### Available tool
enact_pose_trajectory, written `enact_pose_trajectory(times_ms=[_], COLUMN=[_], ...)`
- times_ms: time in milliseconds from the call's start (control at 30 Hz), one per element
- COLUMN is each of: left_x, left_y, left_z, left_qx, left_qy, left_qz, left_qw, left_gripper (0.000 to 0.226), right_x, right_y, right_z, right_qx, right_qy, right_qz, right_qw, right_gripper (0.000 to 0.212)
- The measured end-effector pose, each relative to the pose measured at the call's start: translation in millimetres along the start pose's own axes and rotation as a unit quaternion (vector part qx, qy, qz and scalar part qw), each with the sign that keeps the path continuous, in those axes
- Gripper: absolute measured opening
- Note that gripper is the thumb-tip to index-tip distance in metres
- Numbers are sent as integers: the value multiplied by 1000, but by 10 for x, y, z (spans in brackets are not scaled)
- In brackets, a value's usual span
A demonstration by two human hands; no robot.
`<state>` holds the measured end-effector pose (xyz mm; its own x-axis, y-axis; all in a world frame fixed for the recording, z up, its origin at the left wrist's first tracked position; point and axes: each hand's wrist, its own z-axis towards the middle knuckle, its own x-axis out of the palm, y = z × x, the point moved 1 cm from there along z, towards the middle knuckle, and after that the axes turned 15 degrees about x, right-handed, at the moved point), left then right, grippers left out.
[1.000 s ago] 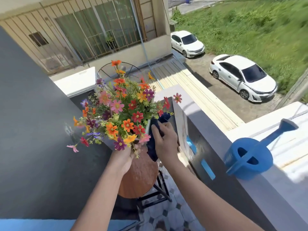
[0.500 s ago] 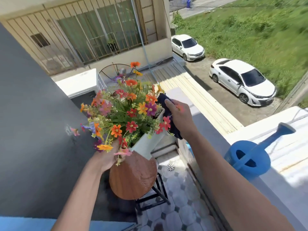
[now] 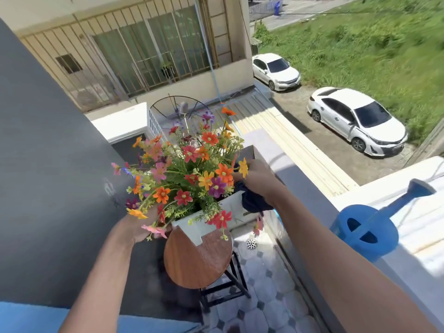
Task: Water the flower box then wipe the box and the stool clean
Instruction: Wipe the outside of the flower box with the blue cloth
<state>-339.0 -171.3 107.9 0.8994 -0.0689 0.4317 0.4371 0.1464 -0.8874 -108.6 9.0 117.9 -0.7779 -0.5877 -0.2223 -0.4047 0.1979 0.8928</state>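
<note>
Nearest the camera, two bare forearms reached out over a balcony floor of pale octagonal tiles. The round wooden stool (image 3: 198, 258), its grained top glossy and set on dark metal legs, stood below them. The white plastic flower box (image 3: 211, 221), rectangular and filled with papery orange, red, pink and purple blossoms, was tilted above the stool's far edge. The left hand (image 3: 139, 228) steadied the box's left side, its fingers hidden by petals, so its grip could not be told. The right hand (image 3: 258, 177) clenched a crumpled dark blue cloth (image 3: 253, 200) against the box's right end. Farther right, a smooth blue plastic watering can (image 3: 367, 233) rested on the grey parapet ledge (image 3: 283, 162).
</note>
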Motion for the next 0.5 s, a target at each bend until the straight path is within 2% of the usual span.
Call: enact_pose_trajectory(times_ms=[33,67,100,133,200,267,300,367,433,500], left_x=[36,-29,-23,-36,21,122,212,400,594,739], left_y=[12,0,-12,15,79,159,191,314,476,604], left_z=[53,33,45,11,87,162,175,156,150,219], left_qx=[-105,-140,-147,-138,-100,-97,-93,-106,-148,-166], left_qy=[-73,-158,-226,-255,-354,-421,-441,-429,-363,-320], left_qz=[119,216,297,300,288,308,314,342,347,356], left_qw=[985,953,916,909,884,847,836,829,852,862], left_gripper=[53,25,13,22,19,48,52,49,46,30], right_x=[39,77,113,158,264,353,381,418,461,528], right_y=[-16,-47,-80,-114,-172,-205,-212,-221,-217,-212], right_z=[-22,-32,-40,-33,-23,-25,-29,-29,-30,-41], right_qx=[2,4,8,12,28,48,52,52,47,37], right_qy=[-16,-36,-57,-76,-114,-153,-169,-193,-205,-211], right_qz=[18,43,69,91,119,142,148,150,155,169], right_qw=[1000,998,996,993,986,977,973,968,965,962], right_gripper=[45,48,46,41,29,27,30,34,35,33])
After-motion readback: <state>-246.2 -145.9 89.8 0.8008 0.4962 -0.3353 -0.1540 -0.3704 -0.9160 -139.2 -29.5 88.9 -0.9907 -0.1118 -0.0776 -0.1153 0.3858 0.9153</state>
